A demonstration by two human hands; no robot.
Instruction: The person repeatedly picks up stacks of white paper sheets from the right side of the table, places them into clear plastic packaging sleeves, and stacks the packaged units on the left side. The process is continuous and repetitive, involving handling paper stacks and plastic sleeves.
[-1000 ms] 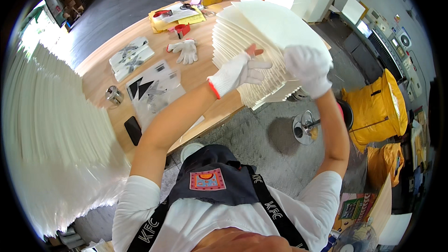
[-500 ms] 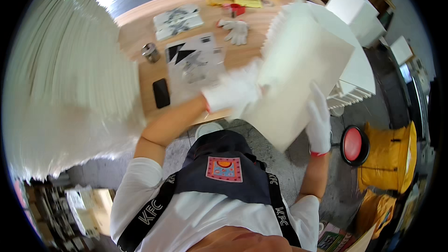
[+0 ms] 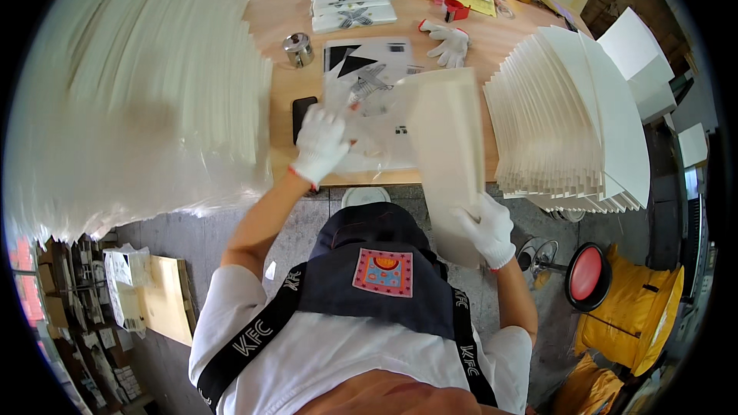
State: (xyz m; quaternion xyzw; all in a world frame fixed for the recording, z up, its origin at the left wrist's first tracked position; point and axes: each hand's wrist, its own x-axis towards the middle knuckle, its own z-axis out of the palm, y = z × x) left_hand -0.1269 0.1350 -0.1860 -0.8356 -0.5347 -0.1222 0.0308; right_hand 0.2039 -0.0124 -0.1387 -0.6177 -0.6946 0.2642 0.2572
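Observation:
My left hand (image 3: pixel 323 142), in a white glove with bare fingertips, is over clear plastic bags (image 3: pixel 373 142) lying on the table. Its thumb and index finger look spread apart, partly blurred, and the hand covers part of a black phone (image 3: pixel 304 117). With my right hand (image 3: pixel 489 230), also gloved, I grip the lower right edge of a long off-white folded cardboard sheet (image 3: pixel 444 161). The sheet leans upright over the table's front edge. Printed plastic film with black shapes (image 3: pixel 357 61) lies beyond my left hand.
Tall plastic-wrapped white sheets (image 3: pixel 154 84) stand at left; a fanned stack of folded sheets (image 3: pixel 546 115) is at right. On the table (image 3: pixel 284 0) are a metal canister (image 3: pixel 297 49), flat white packets (image 3: pixel 354 15), a spare glove (image 3: pixel 448 44) and a red tape dispenser (image 3: pixel 455 9). A stool (image 3: pixel 586 277) stands right.
The cardboard sheet has come left and down from the right stack, held by my right hand. My left hand has left the sheet and moved left to the bags. The head view has shifted.

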